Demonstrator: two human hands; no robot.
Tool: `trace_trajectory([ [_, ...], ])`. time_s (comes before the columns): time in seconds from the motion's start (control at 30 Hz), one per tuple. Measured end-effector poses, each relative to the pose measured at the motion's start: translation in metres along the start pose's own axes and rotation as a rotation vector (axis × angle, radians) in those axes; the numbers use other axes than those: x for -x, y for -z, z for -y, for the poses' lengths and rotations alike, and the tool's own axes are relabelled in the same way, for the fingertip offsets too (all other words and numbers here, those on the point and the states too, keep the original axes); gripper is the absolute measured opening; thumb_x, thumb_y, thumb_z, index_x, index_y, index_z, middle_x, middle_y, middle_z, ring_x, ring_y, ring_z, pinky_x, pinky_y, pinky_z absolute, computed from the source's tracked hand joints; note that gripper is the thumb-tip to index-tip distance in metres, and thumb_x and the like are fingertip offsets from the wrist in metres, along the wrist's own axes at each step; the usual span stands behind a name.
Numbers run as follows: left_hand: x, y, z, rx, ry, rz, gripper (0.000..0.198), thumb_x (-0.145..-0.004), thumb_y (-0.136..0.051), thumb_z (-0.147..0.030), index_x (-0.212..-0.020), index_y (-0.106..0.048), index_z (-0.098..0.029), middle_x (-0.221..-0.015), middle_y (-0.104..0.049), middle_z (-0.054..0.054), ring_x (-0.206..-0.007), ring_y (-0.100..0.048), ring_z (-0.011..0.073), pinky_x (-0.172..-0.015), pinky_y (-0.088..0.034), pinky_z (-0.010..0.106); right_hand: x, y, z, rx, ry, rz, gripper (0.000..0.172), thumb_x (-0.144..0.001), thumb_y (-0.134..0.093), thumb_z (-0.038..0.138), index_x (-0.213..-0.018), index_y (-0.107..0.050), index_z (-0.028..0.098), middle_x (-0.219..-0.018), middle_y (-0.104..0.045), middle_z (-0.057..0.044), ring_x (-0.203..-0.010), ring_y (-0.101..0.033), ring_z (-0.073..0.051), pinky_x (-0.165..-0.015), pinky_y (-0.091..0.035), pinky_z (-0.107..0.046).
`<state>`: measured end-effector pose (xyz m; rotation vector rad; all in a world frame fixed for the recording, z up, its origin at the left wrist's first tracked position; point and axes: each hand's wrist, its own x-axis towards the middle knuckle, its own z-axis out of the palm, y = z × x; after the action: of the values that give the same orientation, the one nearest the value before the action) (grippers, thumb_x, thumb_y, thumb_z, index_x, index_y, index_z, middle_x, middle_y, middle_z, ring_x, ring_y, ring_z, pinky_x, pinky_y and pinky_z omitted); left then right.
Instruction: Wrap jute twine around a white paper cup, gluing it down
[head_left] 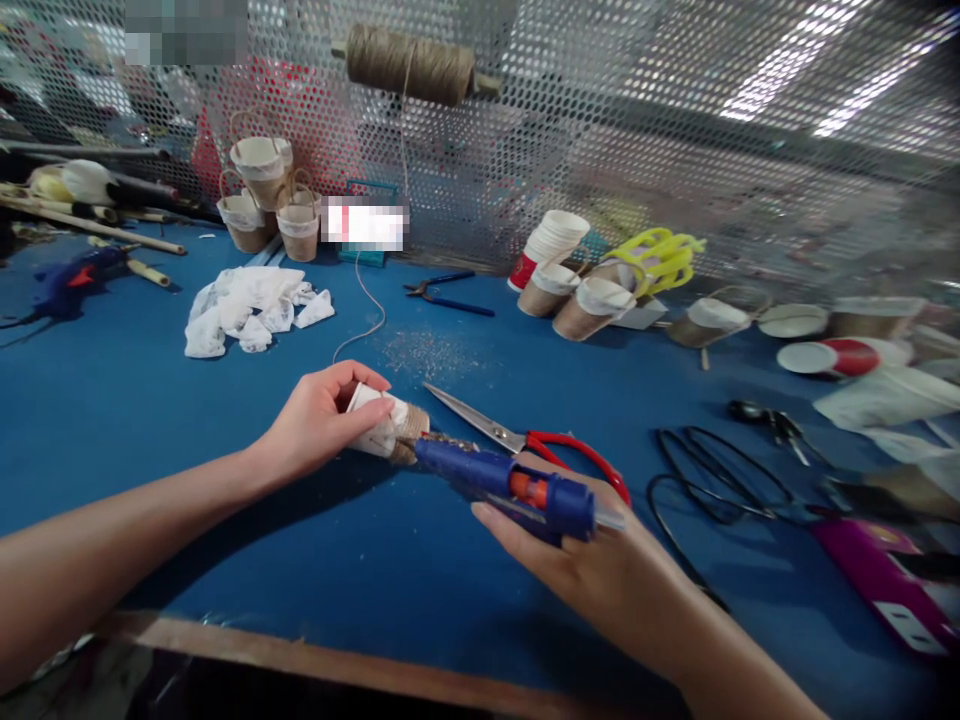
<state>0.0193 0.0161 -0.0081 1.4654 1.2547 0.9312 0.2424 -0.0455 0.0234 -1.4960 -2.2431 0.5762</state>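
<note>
My left hand [319,420] is wrapped round a small white paper cup [379,425], lying on its side and partly wound with brown twine at its base end. My right hand [592,565] grips a blue glue gun [506,482] with an orange trigger, its nozzle touching the twine-covered end of the cup. Both are low over the blue table [150,420]. Red-handled scissors [525,437] lie just behind the glue gun.
A twine spool [411,64] hangs on the perforated mesh wall. Finished twine-wrapped cup baskets [266,195], white cloth scraps [247,305], blue pliers [446,290], stacked cups [559,265], yellow scissors [660,258], a black cord [712,490], a second glue gun [71,280].
</note>
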Motion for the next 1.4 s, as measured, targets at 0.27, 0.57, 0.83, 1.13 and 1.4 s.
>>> trace_trajectory([
  [0.27,0.000,-0.002,0.000,0.058,0.028,-0.016,0.024,-0.069,-0.061,-0.034,-0.082,-0.056,-0.015,-0.065,-0.057,-0.001,-0.051,-0.048,0.0085,-0.046,-0.036,0.019,0.002,-0.005,-0.001,0.065,0.080,-0.051,0.013,-0.078,-0.055,0.030,-0.070,-0.048,0.023,-0.059,-0.055,0.003,-0.050,-0.053,-0.012,-0.051,-0.045,-0.024],
  [0.57,0.003,0.000,0.001,-0.009,-0.050,0.036,0.023,-0.073,-0.057,-0.036,-0.086,-0.055,-0.016,-0.067,-0.058,-0.001,-0.054,-0.050,0.0104,-0.049,-0.038,0.020,-0.001,0.000,-0.001,0.045,-0.009,-0.051,0.011,-0.078,-0.054,0.033,-0.074,-0.056,0.023,-0.061,-0.059,0.000,-0.055,-0.058,-0.015,-0.051,-0.047,-0.026],
  [0.83,0.009,0.000,0.004,0.069,-0.115,0.095,0.019,-0.077,-0.055,-0.032,-0.088,-0.055,-0.016,-0.075,-0.063,0.002,-0.063,-0.056,0.0123,-0.056,-0.044,0.021,-0.008,0.007,-0.005,0.050,-0.044,-0.105,0.014,-0.074,-0.056,0.035,-0.066,-0.064,0.026,-0.045,-0.053,0.000,-0.057,-0.062,-0.020,-0.046,-0.048,-0.028],
  [1.13,0.012,0.003,0.007,0.048,-0.227,0.105,0.016,-0.079,-0.054,-0.026,-0.092,-0.056,-0.016,-0.089,-0.063,0.005,-0.072,-0.058,0.0127,-0.064,-0.046,0.021,-0.006,0.009,-0.008,-0.108,-0.255,0.043,0.033,-0.077,-0.056,0.038,-0.049,-0.045,0.023,-0.038,-0.048,0.005,-0.034,-0.048,-0.010,-0.036,-0.040,-0.023],
  [1.4,0.011,0.006,0.012,-0.058,-0.300,0.109,0.018,-0.081,-0.053,-0.029,-0.095,-0.056,-0.017,-0.085,-0.064,0.004,-0.070,-0.057,0.0127,-0.064,-0.045,0.022,-0.015,0.013,0.004,-0.301,-0.360,0.044,0.019,-0.074,-0.056,0.038,-0.074,-0.058,0.019,-0.038,-0.044,0.008,-0.032,-0.042,-0.008,-0.034,-0.037,-0.020],
])
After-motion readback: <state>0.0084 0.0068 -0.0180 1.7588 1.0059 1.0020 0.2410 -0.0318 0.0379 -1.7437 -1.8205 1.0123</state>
